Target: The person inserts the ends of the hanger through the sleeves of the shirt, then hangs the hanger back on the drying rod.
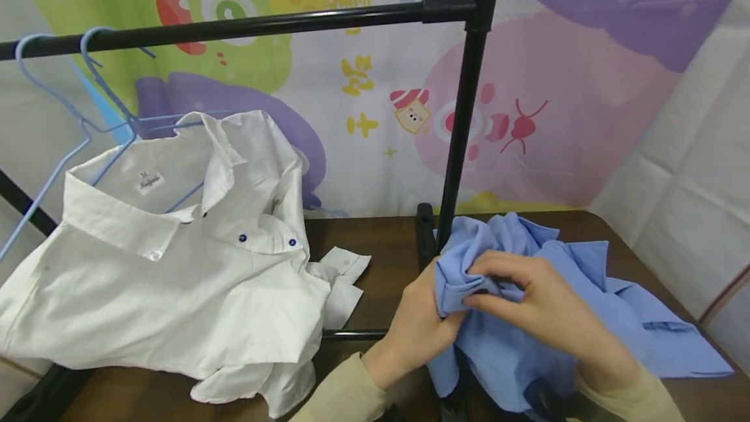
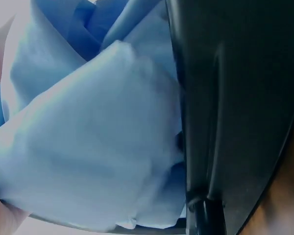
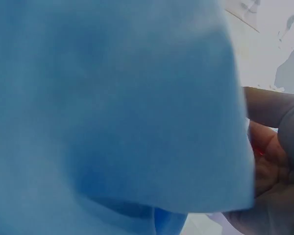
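A light blue shirt (image 1: 527,324) lies bunched at the right of the table, partly lifted against the rack's upright. My left hand (image 1: 418,324) grips a gathered part of it from the left, its fingers mostly hidden behind the cloth. With thumb and fingers, my right hand (image 1: 541,311) pinches the same bunched part from the right. Blue cloth (image 2: 98,142) fills much of the left wrist view beside a black rack foot. In the right wrist view a flap of the shirt (image 3: 152,122) covers most of the picture, with my right hand's fingers at its edge.
A white shirt (image 1: 176,279) hangs at the left on a blue hanger (image 1: 125,116), beside another blue hanger (image 1: 55,174). Both hook over the black rack's top bar (image 1: 263,25). The rack's upright (image 1: 463,116) stands just behind my hands on the brown table (image 1: 363,233).
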`<state>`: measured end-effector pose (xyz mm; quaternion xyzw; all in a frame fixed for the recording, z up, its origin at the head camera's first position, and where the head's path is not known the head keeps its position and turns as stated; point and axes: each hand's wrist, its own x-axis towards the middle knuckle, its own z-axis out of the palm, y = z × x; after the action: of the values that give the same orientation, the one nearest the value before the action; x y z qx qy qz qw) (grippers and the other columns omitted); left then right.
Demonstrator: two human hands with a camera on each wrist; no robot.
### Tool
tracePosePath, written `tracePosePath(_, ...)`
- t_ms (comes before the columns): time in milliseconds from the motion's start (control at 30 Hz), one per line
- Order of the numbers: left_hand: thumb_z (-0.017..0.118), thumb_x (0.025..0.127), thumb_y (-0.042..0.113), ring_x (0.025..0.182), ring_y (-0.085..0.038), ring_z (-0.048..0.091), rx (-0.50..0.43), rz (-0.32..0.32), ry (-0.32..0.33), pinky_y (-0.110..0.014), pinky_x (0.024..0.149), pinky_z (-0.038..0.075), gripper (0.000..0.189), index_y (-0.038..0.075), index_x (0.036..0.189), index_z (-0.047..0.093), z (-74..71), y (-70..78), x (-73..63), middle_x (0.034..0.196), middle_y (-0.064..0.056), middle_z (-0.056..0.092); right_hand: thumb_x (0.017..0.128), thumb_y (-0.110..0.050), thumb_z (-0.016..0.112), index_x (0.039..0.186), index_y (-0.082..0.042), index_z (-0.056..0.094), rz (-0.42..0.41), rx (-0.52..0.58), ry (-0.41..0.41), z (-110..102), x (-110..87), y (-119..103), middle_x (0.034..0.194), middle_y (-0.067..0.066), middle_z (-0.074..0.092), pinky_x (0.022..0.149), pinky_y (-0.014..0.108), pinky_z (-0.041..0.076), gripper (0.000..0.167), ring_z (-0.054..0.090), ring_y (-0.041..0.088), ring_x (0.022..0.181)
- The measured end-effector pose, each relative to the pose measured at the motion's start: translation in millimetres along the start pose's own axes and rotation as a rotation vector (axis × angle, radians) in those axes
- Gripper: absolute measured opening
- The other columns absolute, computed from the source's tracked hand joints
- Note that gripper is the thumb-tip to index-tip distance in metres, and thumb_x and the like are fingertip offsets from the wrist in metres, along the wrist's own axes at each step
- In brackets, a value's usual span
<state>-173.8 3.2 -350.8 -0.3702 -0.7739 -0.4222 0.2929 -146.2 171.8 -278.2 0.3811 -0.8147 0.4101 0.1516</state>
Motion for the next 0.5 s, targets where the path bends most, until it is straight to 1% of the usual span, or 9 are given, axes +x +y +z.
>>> tracePosePath(133,0.063,0.072,-0.003,0.091,-0.018,0.062,0.01,-0.025,0.067,-0.027,0.08,0.05,0.036,-0.001,0.107,0.054,-3.5,-4.0,2.0,0.098,-0.011,0.062,0.076,-0.006,0.071,0.102,-0.017,0.062,0.056,0.063,-0.002,-0.3,-0.3,1.6,0.098,-0.007,0.062,0.084,0.016,0.044,0.03,0.056,0.007,0.092)
tracePosePath(233,0.06,0.07,-0.007,0.091,-0.019,0.063,0.005,-0.049,0.105,-0.029,0.079,0.05,0.036,-0.001,0.106,0.055,-5.9,-5.4,2.3,0.097,-0.011,0.063,0.078,-0.003,0.068,0.107,-0.015,0.061,0.085,0.094,0.001,-2.7,-0.6,3.8,0.102,-0.006,0.062,0.086,0.017,0.044,0.032,0.056,0.008,0.096)
tracePosePath(333,0.056,0.072,-0.01,0.093,-0.018,0.062,-0.033,-0.083,0.149,-0.029,0.079,0.05,0.036,-0.001,0.107,0.055,-7.6,-7.3,3.1,0.099,-0.011,0.063,0.08,-0.002,0.066,0.11,-0.013,0.059,0.114,0.084,0.015,-5.6,-0.4,5.5,0.107,-0.005,0.061,0.086,0.017,0.043,0.033,0.056,0.008,0.098)
tracePosePath(400,0.055,0.075,-0.009,0.094,-0.017,0.062,-0.068,-0.114,0.193,-0.03,0.08,0.05,0.034,0.0,0.107,0.055,-9.5,-8.1,4.6,0.099,-0.01,0.063,0.082,-0.005,0.065,0.113,-0.015,0.059,0.144,0.073,0.016,-6.7,0.5,6.2,0.11,-0.006,0.059,0.087,0.017,0.043,0.034,0.055,0.009,0.099)
tracePosePath(500,0.054,0.078,-0.008,0.094,-0.017,0.061,-0.109,-0.143,0.266,-0.03,0.079,0.05,0.03,0.001,0.107,0.055,-13.5,-9.2,6.9,0.1,-0.011,0.063,0.082,-0.011,0.066,0.118,-0.019,0.056,0.187,0.054,0.004,-7.6,1.4,7.5,0.114,-0.009,0.057,0.089,0.019,0.042,0.038,0.055,0.01,0.103)
